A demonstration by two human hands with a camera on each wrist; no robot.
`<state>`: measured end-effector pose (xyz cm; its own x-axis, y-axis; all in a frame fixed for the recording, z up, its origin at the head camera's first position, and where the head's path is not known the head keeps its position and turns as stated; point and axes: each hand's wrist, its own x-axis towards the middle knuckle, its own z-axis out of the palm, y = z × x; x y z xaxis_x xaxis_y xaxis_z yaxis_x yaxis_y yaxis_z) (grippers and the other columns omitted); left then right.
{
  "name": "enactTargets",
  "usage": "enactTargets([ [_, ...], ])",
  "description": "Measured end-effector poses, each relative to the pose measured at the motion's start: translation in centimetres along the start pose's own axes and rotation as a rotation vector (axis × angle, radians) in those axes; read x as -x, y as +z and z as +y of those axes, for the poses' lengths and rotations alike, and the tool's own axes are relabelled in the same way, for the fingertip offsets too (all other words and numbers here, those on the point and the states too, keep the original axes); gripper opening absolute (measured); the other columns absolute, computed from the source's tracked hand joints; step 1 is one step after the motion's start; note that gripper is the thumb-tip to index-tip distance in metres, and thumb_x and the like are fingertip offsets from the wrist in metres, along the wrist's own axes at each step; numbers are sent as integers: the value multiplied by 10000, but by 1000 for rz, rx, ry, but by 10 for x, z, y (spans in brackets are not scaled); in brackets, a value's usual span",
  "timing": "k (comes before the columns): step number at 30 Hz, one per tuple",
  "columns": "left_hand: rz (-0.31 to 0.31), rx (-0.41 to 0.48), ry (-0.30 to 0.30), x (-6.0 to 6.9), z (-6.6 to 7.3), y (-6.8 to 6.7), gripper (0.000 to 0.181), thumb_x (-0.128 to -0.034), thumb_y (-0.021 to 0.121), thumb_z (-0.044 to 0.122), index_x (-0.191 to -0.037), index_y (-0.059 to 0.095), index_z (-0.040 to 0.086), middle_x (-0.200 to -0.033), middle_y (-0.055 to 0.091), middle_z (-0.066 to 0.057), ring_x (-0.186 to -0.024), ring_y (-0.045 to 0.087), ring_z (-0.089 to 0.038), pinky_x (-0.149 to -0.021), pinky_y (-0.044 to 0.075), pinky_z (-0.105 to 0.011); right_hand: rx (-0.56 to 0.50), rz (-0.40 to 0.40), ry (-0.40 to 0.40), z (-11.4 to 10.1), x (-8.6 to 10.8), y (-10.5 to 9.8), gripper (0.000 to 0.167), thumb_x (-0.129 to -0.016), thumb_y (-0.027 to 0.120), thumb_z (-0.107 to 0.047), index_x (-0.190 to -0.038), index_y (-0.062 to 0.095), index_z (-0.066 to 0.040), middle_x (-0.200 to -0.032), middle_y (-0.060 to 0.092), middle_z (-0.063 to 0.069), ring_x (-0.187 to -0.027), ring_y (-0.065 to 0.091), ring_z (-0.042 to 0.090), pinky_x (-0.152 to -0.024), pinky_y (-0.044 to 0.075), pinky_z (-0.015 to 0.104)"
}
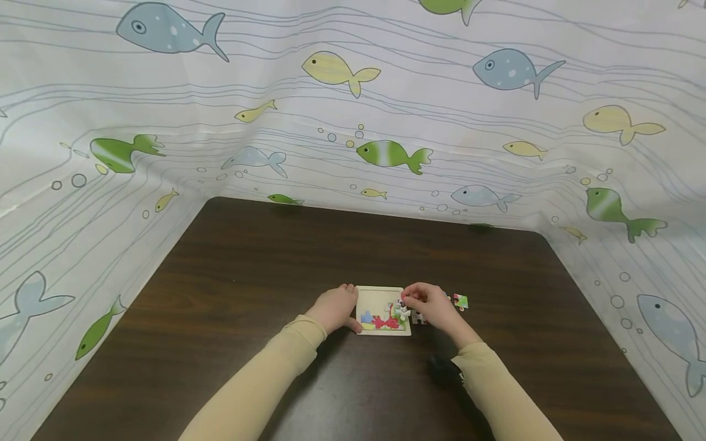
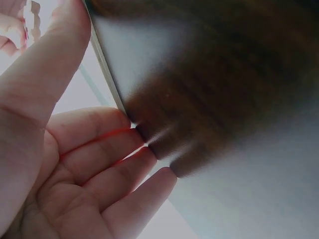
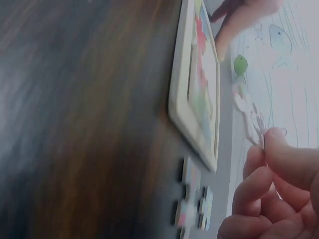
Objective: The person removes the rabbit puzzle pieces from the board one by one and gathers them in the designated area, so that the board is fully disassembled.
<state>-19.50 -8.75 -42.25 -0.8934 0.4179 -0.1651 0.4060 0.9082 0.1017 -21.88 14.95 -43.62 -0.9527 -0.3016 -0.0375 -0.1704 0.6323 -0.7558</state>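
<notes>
White fish-print sheeting hangs round the sides of a dark wood-grain table. On the table sits a wooden jigsaw tray, partly filled. The left hand rests against the tray's left side, fingers extended; the right hand pinches a jigsaw piece. The right wrist view shows this raised above the table, and loose pieces beside the tray that the head view partly hides behind the right hand.

Sleeves cut off by head view's lower edge, pinched puzzle piece blurred, loose pieces partly hidden
</notes>
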Motion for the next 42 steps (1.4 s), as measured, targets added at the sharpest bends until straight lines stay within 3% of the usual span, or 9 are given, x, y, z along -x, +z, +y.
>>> enactTargets([
  [11, -20, -13, -6, -2, -1, 1, 927, -700, 747, 528, -1377, 457, -34, -1411, 474, -171, -1309, 451, -263, -963, 482, -344, -18, 0, -42, 22, 11, -15, 121, -874, 675, -105, -943, 662, -6, -813, 651, 52, -668, 525, 129, -574, 458, 230],
  [27, 0, 1, 7, 1, -3, 2, 917, -684, 769, 514, -1353, 480, -43, -1387, 498, -177, -1294, 469, -267, -966, 480, -357, 0, -28, 62, 44, 27, -35, 195, -874, 682, -144, -971, 651, 22, -849, 659, 56, -742, 554, 141, -644, 468, 254],
  [32, 11, 2, 9, 2, -2, 3, 914, -676, 770, 518, -1340, 493, -46, -1374, 511, -181, -1282, 482, -266, -945, 495, -359, 40, -22, 54, 53, 31, -41, 160, -878, 677, -145, -958, 660, -7, -842, 652, 43, -745, 556, 146, -663, 464, 276],
  [42, 8, -16, -1, 3, 0, 3, 921, -679, 764, 527, -1350, 485, -39, -1380, 507, -174, -1282, 481, -262, -940, 498, -355, 123, 21, 85, 57, 34, -46, 127, -868, 688, -144, -920, 685, -28, -868, 676, 53, -1054, 580, 367, -761, 467, 341],
])
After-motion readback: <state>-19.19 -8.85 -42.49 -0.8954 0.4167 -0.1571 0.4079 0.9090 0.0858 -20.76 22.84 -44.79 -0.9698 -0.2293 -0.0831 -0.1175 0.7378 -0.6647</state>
